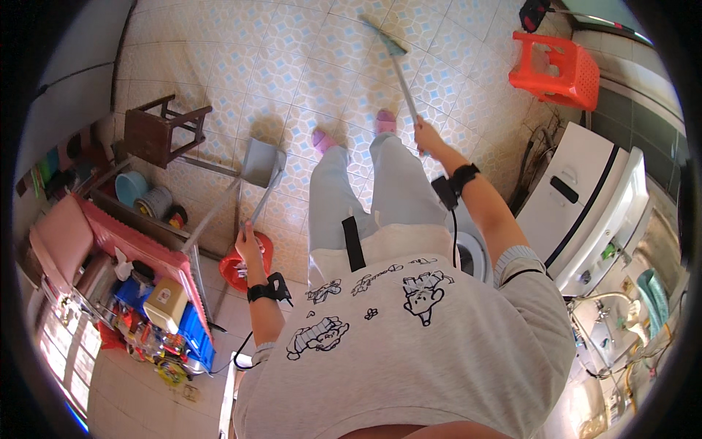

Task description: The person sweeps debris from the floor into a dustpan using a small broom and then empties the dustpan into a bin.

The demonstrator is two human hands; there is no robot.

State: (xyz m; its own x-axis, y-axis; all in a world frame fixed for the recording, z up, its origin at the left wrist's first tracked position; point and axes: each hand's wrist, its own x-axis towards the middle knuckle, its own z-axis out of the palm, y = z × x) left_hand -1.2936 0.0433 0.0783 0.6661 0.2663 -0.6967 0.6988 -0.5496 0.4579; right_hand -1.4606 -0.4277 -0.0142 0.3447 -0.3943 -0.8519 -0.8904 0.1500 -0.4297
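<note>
My right hand (429, 138) grips the long handle of a broom (405, 88), whose greenish-grey head reaches the tiled floor well ahead of my feet. In my left hand (249, 245) is the handle of a grey dustpan (259, 162). The pan hangs or rests low at my left, near a metal table leg; whether it touches the floor I cannot tell. Below my left hand stands a red bin (231, 270) with some litter inside, partly hidden by my forearm.
A dark wooden stool (159, 131) and a cluttered table with a pink cloth (131, 233) stand at left. Under the table are a blue bucket (130, 187) and a paint-type pail. To the right are an orange plastic stool (582, 77) and a white cabinet (576, 156) with a sink.
</note>
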